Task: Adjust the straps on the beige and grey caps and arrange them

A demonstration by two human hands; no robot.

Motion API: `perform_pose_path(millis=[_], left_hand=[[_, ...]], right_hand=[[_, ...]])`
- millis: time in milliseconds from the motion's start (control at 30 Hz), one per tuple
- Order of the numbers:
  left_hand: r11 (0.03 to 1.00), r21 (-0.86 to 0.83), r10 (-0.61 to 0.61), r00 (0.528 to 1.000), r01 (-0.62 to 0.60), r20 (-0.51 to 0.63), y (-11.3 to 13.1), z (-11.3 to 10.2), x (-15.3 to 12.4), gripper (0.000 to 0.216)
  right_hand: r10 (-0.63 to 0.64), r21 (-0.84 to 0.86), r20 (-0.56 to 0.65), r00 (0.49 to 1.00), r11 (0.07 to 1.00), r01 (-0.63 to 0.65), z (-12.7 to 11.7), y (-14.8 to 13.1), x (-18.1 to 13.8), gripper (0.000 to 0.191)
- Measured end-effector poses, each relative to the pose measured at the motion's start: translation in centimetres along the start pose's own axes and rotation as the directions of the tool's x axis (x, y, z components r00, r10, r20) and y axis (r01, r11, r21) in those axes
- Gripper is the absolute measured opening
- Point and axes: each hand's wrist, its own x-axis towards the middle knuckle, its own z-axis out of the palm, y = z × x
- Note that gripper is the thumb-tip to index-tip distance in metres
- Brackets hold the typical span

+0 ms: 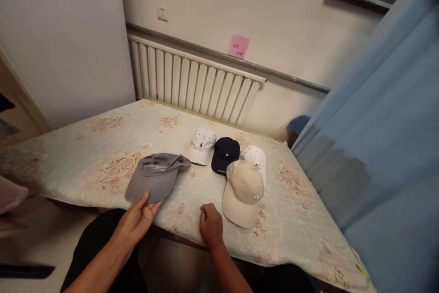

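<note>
My left hand (141,214) grips the brim of a grey baseball cap (156,176), thumb on top and fingers underneath, near the front edge of the bed-like surface. Curled into a loose fist, my right hand (211,225) rests at that edge, just left of a beige cap (245,188); nothing shows in it. The beige cap partly covers a white cap with a dark letter mark (258,156). A black cap (226,151) lies left of them, and another white cap with a small dark emblem (203,142) sits further left.
A pale flowered cloth (295,220) covers the surface. Behind it stand a white radiator (195,80) and a wall with a pink note (239,46). A blue curtain (384,137) hangs along the right side. Part of a person's hand (12,228) shows at the left edge.
</note>
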Motion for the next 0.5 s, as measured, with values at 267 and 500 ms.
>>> perform_pose_path(millis=[267,500], left_hand=[[0.994,0.106,-0.037,0.994,0.026,0.102,-0.9,1.6,-5.2,0.033],[0.965,0.240,-0.160,0.960,0.103,0.229,-2.4,2.9,-9.2,0.048]], right_hand=[[0.279,0.308,0.066,0.958,0.907,-0.286,0.0,-1.7,0.6,0.021],[0.264,0.867,0.373,0.890,0.243,-0.435,-0.2,-8.9,0.9,0.032]])
